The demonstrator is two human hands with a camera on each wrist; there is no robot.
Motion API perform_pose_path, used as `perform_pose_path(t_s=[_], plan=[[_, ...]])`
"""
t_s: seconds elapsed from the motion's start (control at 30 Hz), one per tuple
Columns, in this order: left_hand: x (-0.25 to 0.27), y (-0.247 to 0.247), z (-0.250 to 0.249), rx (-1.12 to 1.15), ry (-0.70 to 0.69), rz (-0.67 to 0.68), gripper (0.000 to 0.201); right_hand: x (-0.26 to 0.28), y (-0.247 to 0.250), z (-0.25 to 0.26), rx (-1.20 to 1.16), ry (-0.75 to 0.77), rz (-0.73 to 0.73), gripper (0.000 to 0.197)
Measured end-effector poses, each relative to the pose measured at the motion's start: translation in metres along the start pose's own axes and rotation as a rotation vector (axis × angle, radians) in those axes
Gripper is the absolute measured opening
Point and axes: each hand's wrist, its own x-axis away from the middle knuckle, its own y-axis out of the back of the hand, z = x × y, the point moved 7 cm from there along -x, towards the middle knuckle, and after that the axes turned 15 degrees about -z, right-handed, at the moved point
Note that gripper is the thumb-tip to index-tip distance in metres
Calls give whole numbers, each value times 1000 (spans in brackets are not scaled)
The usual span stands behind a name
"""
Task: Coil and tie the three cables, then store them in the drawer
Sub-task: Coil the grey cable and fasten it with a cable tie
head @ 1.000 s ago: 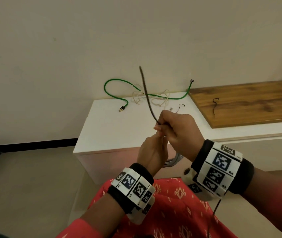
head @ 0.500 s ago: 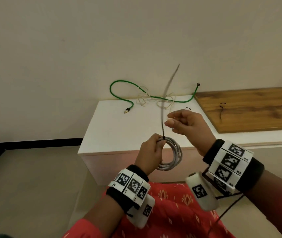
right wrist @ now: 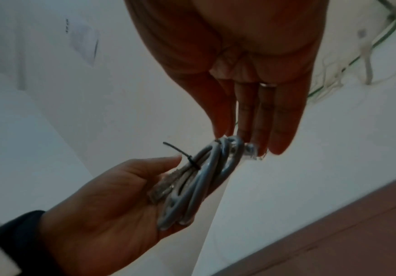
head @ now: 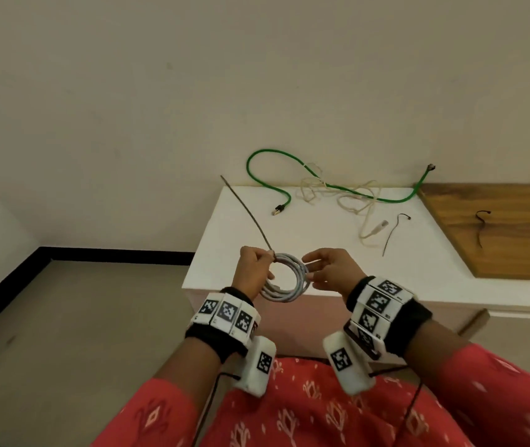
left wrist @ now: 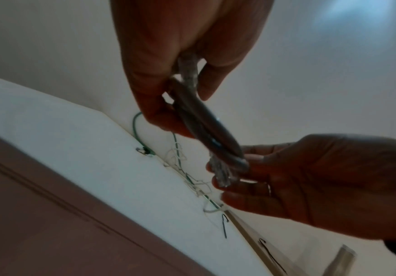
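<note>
Behind the grey coil point(head: 284, 279) held by both hands, green cable point(head: 328, 185) and cream cable point(head: 350, 204) sprawl tangled.

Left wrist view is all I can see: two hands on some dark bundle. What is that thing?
Observer: In the head view it is a grey cable coil, wound in several round loops.
Operator: Is anything keeping it together?
Observer: Yes. The right wrist view shows a black tie cinched round the loops, beside the thumb of the left hand.
Operator: Is the tie trimmed?
Observer: No. The head view shows its long tail sticking up and away to the left.
</note>
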Motion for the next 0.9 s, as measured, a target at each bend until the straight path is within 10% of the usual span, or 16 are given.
perform_pose_path(t_s=[0.23,0.9], plan=[[-62,32,35,14,148,-104,18,-53,-65,3,-15,-28,25,34],[-113,42,85,-277,-32,-213,39,-113,-114,-10,240,116,67,38]])
